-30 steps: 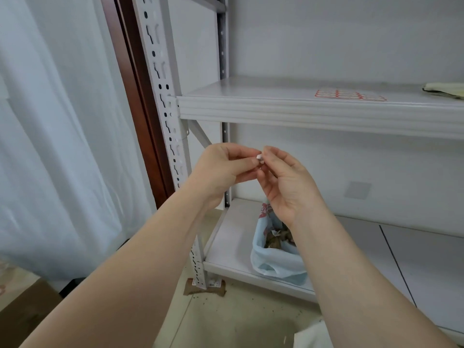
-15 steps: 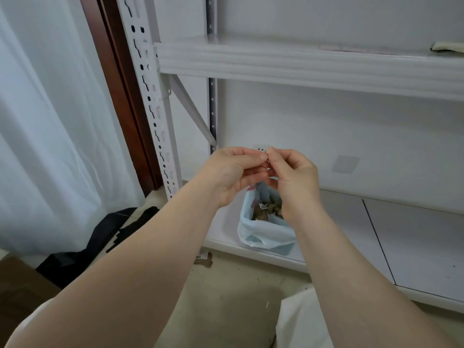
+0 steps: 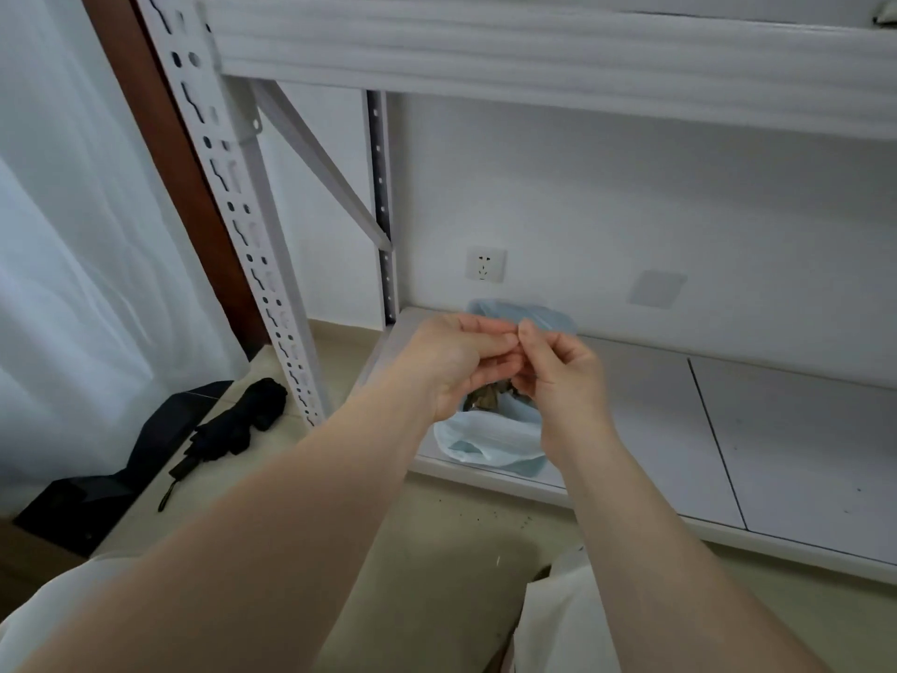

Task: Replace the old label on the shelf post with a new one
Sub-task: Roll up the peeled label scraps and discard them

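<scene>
**Hands pinched together over the bin bag, old label apparently on its way out**

Left hand and right hand meet fingertip to fingertip, both narrowed to a pinch at the same spot. What sits between the fingertips is too small to make out now; I judge it to be the peeled-off old label, balled up or stuck to a finger, but cannot confirm it.

Change since a second ago: the hands were up near the middle shelf level, with a small white scrap visible in the pinch. They have since come down and now hover directly above the open mouth of the blue bin bag, which holds brownish scraps. The view has tipped downward with them. Reading: removal is done, disposal is in hand, the new label is not yet on. The sticky scrap may cling to the fingers rather than drop.

Shelf post, white with slotted holes, stands well left of the hands; no label is visible on the stretch in view.

Surface: the bag sits on the white bottom shelf, otherwise bare, at its front left corner. The upper shelf beam runs across the top.

Room: white wall with a socket, a brown door frame and a pale curtain left. A folded black umbrella lies on the beige floor, with dark specks scattered below the shelf edge.
</scene>
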